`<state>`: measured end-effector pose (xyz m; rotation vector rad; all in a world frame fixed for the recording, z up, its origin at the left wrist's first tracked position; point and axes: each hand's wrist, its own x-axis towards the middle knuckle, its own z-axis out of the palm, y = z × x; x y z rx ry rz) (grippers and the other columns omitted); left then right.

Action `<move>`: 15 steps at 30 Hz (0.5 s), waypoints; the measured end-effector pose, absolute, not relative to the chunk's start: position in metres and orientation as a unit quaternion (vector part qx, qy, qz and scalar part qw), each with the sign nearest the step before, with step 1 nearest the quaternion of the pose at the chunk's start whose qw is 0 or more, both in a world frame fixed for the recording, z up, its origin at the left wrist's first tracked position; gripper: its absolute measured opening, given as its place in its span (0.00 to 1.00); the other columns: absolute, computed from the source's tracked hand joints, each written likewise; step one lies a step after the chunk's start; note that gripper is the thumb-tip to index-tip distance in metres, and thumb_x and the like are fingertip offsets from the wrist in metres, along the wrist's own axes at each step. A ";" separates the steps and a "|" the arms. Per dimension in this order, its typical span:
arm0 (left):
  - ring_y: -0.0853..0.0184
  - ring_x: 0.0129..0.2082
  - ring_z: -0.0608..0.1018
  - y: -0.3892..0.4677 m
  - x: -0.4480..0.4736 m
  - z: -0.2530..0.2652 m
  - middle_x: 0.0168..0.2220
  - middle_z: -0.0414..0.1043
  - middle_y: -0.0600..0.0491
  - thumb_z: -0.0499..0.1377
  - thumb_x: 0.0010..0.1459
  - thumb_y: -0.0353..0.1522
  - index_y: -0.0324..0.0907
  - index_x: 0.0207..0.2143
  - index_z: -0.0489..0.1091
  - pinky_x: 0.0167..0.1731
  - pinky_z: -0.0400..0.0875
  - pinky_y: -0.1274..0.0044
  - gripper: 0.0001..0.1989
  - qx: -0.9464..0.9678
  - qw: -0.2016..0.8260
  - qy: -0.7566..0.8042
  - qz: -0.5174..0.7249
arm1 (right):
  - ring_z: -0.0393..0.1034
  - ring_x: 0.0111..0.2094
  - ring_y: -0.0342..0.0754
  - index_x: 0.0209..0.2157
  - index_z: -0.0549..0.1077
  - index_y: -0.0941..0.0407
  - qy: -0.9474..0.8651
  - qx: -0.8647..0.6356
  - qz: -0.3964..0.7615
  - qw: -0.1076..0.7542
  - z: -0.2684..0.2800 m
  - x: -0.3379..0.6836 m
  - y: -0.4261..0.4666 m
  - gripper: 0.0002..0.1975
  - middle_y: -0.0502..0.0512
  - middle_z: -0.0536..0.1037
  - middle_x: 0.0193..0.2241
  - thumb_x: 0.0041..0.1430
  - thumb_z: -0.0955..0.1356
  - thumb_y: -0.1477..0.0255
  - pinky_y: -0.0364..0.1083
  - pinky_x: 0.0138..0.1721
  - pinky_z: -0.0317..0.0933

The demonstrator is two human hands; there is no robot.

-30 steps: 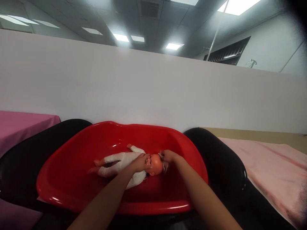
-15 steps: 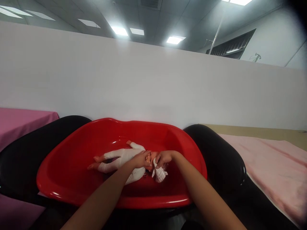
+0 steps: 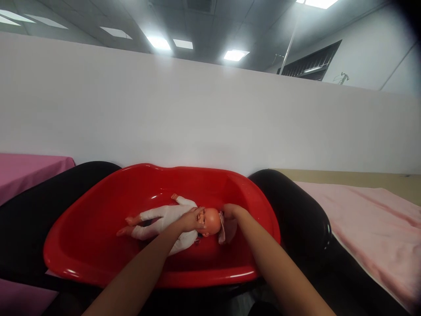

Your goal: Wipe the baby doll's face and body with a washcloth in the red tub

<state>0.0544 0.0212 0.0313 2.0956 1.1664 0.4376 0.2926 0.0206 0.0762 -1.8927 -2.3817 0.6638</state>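
In the red tub (image 3: 194,179), a clothed doll (image 3: 169,213) is laid face-up, its chin clasped by the left hand's fingers (image 3: 199,224). Toward the tub's right end, by the right hand (image 3: 230,211), a cloth (image 3: 222,233) is clamped; work appears unfinished.

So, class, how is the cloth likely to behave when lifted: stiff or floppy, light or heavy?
Probably floppy: the cloth droops below the right hand beside the doll's head. It would likely be light if dry, since it looks thin and small next to that head. It seems unlikely to roll, being a limp fold rather than something round.
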 end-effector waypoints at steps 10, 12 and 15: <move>0.53 0.48 0.72 0.025 0.053 0.026 0.57 0.66 0.43 0.65 0.44 0.42 0.42 0.57 0.64 0.48 0.65 0.69 0.37 0.814 0.326 0.450 0.167 | 0.71 0.39 0.44 0.45 0.71 0.57 -0.773 -0.532 0.288 0.191 0.089 0.272 0.033 0.16 0.53 0.77 0.41 0.54 0.69 0.78 0.41 0.41 0.63; 0.54 0.46 0.72 0.024 0.054 0.027 0.55 0.67 0.45 0.65 0.43 0.42 0.43 0.56 0.64 0.46 0.65 0.70 0.36 0.809 0.330 0.457 0.166 | 0.71 0.38 0.44 0.44 0.72 0.59 -0.775 -0.520 0.316 0.170 0.085 0.273 0.034 0.18 0.54 0.78 0.40 0.48 0.69 0.82 0.41 0.40 0.63; 0.54 0.45 0.73 0.021 0.054 0.032 0.53 0.69 0.47 0.65 0.44 0.41 0.46 0.56 0.64 0.44 0.66 0.70 0.35 0.805 0.335 0.463 0.160 | 0.70 0.33 0.43 0.41 0.75 0.60 -0.762 -0.529 0.343 0.149 0.079 0.277 0.037 0.15 0.54 0.78 0.36 0.50 0.66 0.83 0.41 0.37 0.63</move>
